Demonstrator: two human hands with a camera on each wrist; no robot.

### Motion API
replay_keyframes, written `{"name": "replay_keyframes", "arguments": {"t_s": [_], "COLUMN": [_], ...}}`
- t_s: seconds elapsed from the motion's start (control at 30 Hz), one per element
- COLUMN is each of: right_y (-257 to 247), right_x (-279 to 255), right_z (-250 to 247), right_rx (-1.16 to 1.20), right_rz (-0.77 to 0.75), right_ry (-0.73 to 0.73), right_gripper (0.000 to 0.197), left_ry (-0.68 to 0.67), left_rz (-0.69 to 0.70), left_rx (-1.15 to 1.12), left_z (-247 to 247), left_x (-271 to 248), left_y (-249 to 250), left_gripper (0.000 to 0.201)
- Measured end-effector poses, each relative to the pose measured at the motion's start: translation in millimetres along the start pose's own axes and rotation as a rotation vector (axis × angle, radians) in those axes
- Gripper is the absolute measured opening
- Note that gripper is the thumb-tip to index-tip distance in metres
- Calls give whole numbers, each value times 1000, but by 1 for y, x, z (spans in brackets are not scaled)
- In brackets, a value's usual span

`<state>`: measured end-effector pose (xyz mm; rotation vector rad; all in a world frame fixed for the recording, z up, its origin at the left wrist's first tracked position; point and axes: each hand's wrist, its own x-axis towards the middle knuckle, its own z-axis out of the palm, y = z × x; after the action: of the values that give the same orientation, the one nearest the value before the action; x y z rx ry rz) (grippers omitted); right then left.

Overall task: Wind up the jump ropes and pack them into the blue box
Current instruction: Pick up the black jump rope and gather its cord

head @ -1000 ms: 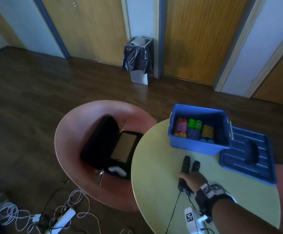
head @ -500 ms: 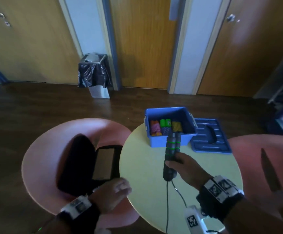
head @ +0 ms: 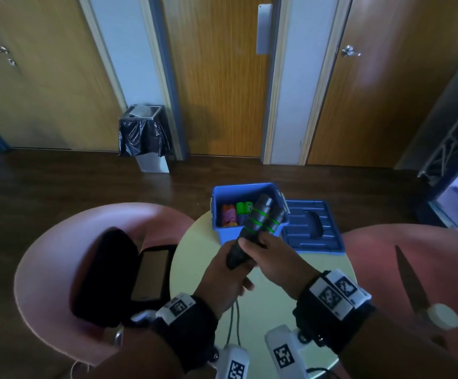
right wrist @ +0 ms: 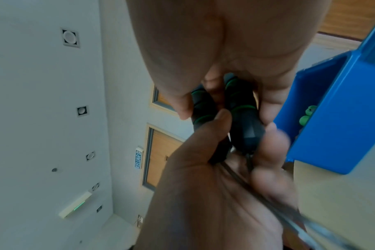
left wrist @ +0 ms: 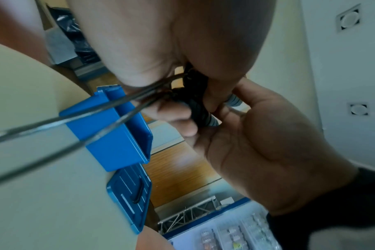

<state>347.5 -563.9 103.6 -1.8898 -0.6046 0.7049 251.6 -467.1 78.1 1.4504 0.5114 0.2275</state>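
Pale yellow and round, the laminate table (head: 271, 296) stands between two pink moulded shell chairs (head: 58, 269), the left one carrying an open black hard case (head: 105, 272). At the table's far edge sits the open blue plastic box (head: 222, 195), with wound ropes in pink, orange and green (head: 236, 214) inside; its ribbed blue lid (head: 315, 228) lies flat just beside it on the right. Above the table, in front of the box, both hands meet on a pair of black foam jump-rope handles with green rings (head: 255, 228), held side by side and tilted toward the box. The right hand (head: 274, 258) wraps its fingers round the handles' middle; the left hand (head: 225, 280) grips their lower ends. Two thin dark cords (head: 234, 321) trail down from the handles toward the table's near edge.
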Motion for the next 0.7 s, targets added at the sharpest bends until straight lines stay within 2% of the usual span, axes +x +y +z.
{"name": "replay_keyframes", "arguments": {"t_s": [0.07, 0.17, 0.23, 0.3, 0.37, 0.4, 0.47, 0.5, 0.57, 0.63, 0.7], "right_y": [1, 5, 10, 16, 22, 26, 32, 33, 33, 27, 21], "right_x": [-6, -12, -15, -19, -21, -19, -13, -10, -7, -6, -5], "right_z": [-18, -49, -66, -79, -89, -92, -100, -104, -109, -115, -120], "right_rx": [25, 85, -162, -533, -906, -1079, -1297, -1338, -1335, -1307, -1292], "right_rz": [31, 50, -52, -318, -636, -729, -821, -842, -880, -915, -886], "right_ry": [-57, -111, -125, -11, 83, 55, -65, -124, -186, -176, -147], "right_gripper": [40, 29, 23, 26, 51, 69, 94, 95, 77, 56, 49], "left_ry": [49, 163, 210, 169, 69, 3, -130, -185, -266, -323, -327], "left_rz": [-28, -87, -118, -142, -178, -191, -195, -198, -202, -184, -122], "left_rx": [-11, -68, -141, -171, -117, -76, -11, 8, 20, -22, -100], "left_z": [11, 22, 27, 31, 35, 37, 43, 45, 48, 49, 49], "left_x": [-1, 0, 0, -2, -5, -6, -7, -8, -8, -9, -10], "left_y": [-2, -6, -6, -3, 1, 4, 9, 12, 17, 19, 17], "left_gripper": [18, 11, 11, 12, 8, 6, 18, 29, 38, 40, 41]}}
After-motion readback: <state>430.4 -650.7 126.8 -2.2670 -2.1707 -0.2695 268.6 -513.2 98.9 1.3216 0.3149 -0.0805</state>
